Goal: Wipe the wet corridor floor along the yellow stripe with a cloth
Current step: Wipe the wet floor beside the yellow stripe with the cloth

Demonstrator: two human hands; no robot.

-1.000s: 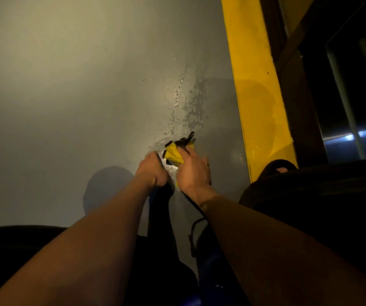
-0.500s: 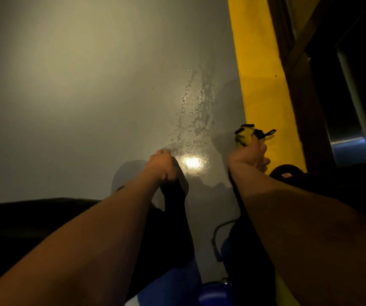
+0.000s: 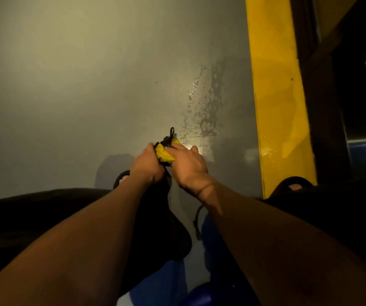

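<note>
1. A person's left hand [image 3: 148,165] and right hand [image 3: 188,164] met at the center of the frame, both grasping a bunched yellow cloth [image 3: 164,153] with a black trim loop poking upward.
2. The fingers of each hand curled round the cloth, which was pinched between the two hands above the grey corridor floor [image 3: 78,96].
3. Water droplets [image 3: 204,109] glistened on the floor just above and right of the cloth.
4. The yellow stripe [image 3: 274,89] ran down the right of the frame, near the droplets.
5. Sandalled feet showed at lower center and lower right.
</note>
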